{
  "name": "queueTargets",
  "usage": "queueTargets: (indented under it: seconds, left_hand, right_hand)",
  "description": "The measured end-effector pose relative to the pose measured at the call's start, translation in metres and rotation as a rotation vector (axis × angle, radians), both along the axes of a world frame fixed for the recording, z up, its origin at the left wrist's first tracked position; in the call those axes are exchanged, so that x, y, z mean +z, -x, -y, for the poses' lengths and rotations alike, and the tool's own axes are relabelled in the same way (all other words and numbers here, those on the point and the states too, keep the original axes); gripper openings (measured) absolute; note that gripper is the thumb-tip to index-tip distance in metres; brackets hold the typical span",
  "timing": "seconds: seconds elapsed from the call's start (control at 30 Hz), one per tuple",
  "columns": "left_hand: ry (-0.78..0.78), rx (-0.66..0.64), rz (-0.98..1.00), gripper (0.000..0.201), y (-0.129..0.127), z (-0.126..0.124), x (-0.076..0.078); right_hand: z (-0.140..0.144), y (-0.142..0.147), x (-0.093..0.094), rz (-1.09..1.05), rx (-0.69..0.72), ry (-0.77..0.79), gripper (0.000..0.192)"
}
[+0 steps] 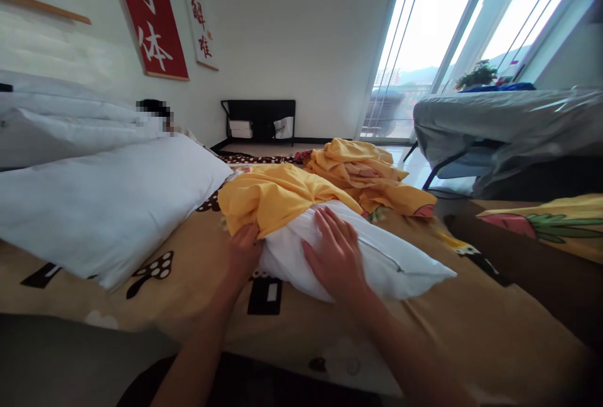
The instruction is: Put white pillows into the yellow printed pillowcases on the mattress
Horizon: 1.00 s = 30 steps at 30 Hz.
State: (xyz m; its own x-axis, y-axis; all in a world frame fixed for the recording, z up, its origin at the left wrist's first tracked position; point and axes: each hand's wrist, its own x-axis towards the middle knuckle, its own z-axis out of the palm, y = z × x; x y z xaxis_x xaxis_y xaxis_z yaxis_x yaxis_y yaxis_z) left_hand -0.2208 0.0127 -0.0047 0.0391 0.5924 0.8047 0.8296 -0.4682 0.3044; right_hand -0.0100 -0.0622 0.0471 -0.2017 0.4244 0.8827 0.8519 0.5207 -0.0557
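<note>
A white pillow [400, 247] with a zip along its top lies in front of me, its left part inside a bunched yellow pillowcase [282, 190]. My left hand [244, 247] is closed on the near edge of the pillowcase, at the left. Flat on the white pillow rests my right hand [336, 247], fingers stretched out and pointing away from me, just beside the case's opening. The pillow's far left end is hidden under the yellow cloth.
More white pillows [108, 200] are piled at the left. A heap of yellow cloth [358, 165] lies beyond the pillow. The brown patterned bedspread [198, 300] is underneath. At right stand an open cardboard box [522, 256] and a plastic-covered table [494, 112]. A person's head shows behind the pillows.
</note>
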Motion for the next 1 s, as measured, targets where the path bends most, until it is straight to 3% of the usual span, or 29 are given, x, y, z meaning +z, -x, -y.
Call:
queueTargets:
  seconds: [0.07, 0.13, 0.27, 0.43, 0.57, 0.67, 0.77, 0.9, 1.0]
  left_hand:
    - [-0.061, 0.056, 0.085, 0.012, -0.008, -0.002, -0.001]
    - [-0.117, 0.097, 0.15, 0.017, -0.016, 0.0, 0.0]
    - [-0.187, 0.088, 0.159, 0.02, -0.025, 0.014, 0.012]
    - [-0.293, 0.044, 0.069, 0.031, -0.029, 0.035, 0.024]
    - [-0.341, -0.032, -0.074, 0.023, -0.032, 0.04, 0.008]
    - [-0.342, -0.009, -0.082, 0.015, -0.031, 0.029, -0.006]
    - [-0.282, 0.122, 0.031, 0.009, -0.019, 0.011, -0.011]
    - [-0.067, 0.275, 0.206, 0.012, 0.003, -0.001, -0.015]
    - [0.138, 0.243, 0.257, 0.02, 0.008, -0.003, -0.025]
  right_hand:
    - [0.027, -0.008, -0.019, 0.102, -0.032, -0.129, 0.059]
    - [0.043, -0.007, -0.039, 0.241, -0.015, -0.098, 0.06]
    - [0.024, 0.019, -0.059, 0.371, -0.057, 0.057, 0.051]
    - [-0.041, 0.046, -0.051, 0.368, 0.005, -0.026, 0.037]
    - [-0.068, 0.039, -0.039, 0.331, -0.003, -0.044, 0.03]
    - [-0.073, 0.029, -0.035, 0.31, -0.023, -0.055, 0.027]
    - [-0.07, 0.024, -0.033, 0.328, -0.029, -0.071, 0.034]
    - [-0.068, 0.024, -0.03, 0.409, -0.013, -0.043, 0.045]
    - [-0.079, 0.02, -0.026, 0.4, -0.003, -0.004, 0.044]
